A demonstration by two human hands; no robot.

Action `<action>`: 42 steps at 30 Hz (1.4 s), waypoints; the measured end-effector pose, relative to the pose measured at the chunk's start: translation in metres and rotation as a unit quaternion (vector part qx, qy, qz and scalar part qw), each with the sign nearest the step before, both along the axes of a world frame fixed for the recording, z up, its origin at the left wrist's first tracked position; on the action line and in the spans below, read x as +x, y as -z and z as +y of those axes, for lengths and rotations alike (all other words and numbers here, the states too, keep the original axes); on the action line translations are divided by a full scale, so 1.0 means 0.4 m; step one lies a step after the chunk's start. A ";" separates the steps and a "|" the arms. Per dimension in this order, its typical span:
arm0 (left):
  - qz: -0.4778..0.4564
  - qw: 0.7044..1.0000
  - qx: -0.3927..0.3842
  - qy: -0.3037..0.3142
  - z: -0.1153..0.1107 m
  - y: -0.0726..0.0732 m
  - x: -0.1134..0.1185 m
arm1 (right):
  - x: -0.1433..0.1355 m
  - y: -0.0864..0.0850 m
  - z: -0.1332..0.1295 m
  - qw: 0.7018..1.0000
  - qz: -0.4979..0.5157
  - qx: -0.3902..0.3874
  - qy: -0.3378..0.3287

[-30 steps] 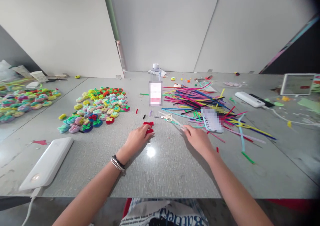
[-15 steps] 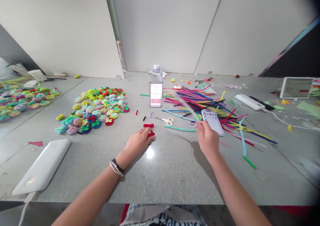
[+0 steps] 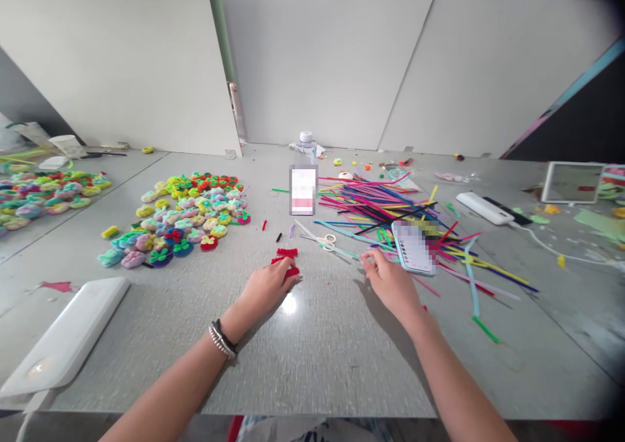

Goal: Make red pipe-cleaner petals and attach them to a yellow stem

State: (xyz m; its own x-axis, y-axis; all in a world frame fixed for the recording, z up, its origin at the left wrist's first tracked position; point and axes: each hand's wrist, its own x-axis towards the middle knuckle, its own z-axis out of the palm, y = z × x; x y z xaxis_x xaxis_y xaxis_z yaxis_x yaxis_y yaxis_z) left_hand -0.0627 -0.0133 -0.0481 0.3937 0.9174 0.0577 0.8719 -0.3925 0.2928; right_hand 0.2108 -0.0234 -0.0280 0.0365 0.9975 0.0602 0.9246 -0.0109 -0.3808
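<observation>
My left hand [image 3: 266,287] is closed at the fingertips around a short red pipe-cleaner piece [image 3: 291,273], low over the table. Just beyond it lies another fuzzy red piece [image 3: 287,252]. My right hand [image 3: 390,284] pinches the end of a thin pale pipe cleaner [image 3: 303,228], which slants away to the left, past the small white-handled scissors [image 3: 329,239]. Part of the pale strip is blurred and hard to follow near the scissors. Small red [image 3: 264,225], black [image 3: 278,237] and lilac bits [image 3: 291,230] lie beyond my left hand.
Many coloured pipe cleaners [image 3: 364,201] spread at the right, a phone [image 3: 415,250] on them. Fuzzy flower shapes [image 3: 195,211] are heaped at the left. A white power bank [image 3: 73,331] with a cable lies front left. A capped bottle [image 3: 306,146] stands at the back.
My right hand has moved slightly left and down, and the pale strip has swung over leftward toward the scissors. My left hand stays at the red pieces. The view has tilted up slightly.
</observation>
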 end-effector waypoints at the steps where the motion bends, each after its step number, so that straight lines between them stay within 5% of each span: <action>1: 0.001 1.000 -0.003 -0.002 0.001 -0.001 0.001 | -0.008 -0.006 0.006 1.000 -0.016 0.000 -0.011; 6: 0.008 1.000 -0.026 -0.015 0.005 -0.004 0.006 | -0.015 -0.117 0.103 0.986 -0.135 -0.050 -0.086; 9: -0.008 0.999 -0.030 -0.008 0.008 -0.001 0.005 | 0.027 -0.226 0.204 0.991 -0.042 -0.079 -0.096; 11: -0.023 0.999 -0.034 -0.008 0.008 0.002 0.002 | 0.059 -0.279 0.273 0.994 0.084 0.019 -0.073; 13: -0.037 0.999 -0.036 -0.007 0.008 0.004 -0.001 | 0.081 -0.297 0.335 0.970 0.139 0.196 0.031; 15: -0.043 0.998 -0.040 -0.007 0.007 0.003 -0.003 | 0.091 -0.282 0.385 0.950 0.168 0.244 0.098; 18: -0.051 0.998 -0.048 0.004 0.004 -0.001 0.001 | 0.099 -0.218 0.441 0.982 0.178 0.052 0.038; 21: -0.059 0.997 -0.056 0.016 -0.003 -0.004 0.011 | 0.111 -0.134 0.484 0.982 0.166 -0.093 0.000; 27: -0.055 0.994 -0.079 0.053 -0.020 0.000 0.035 | 0.121 -0.014 0.555 0.984 0.126 -0.122 0.017; 30: -0.057 0.993 -0.077 0.066 -0.023 0.002 0.035 | 0.120 -0.016 0.567 0.990 0.115 -0.075 0.017; 38: -0.056 0.993 -0.079 0.074 -0.026 -0.008 0.027 | 0.134 -0.118 0.541 0.992 0.085 0.073 0.050; 42: -0.062 0.993 -0.080 0.065 -0.023 -0.007 0.028 | 0.082 -0.099 0.598 0.996 0.073 0.052 0.018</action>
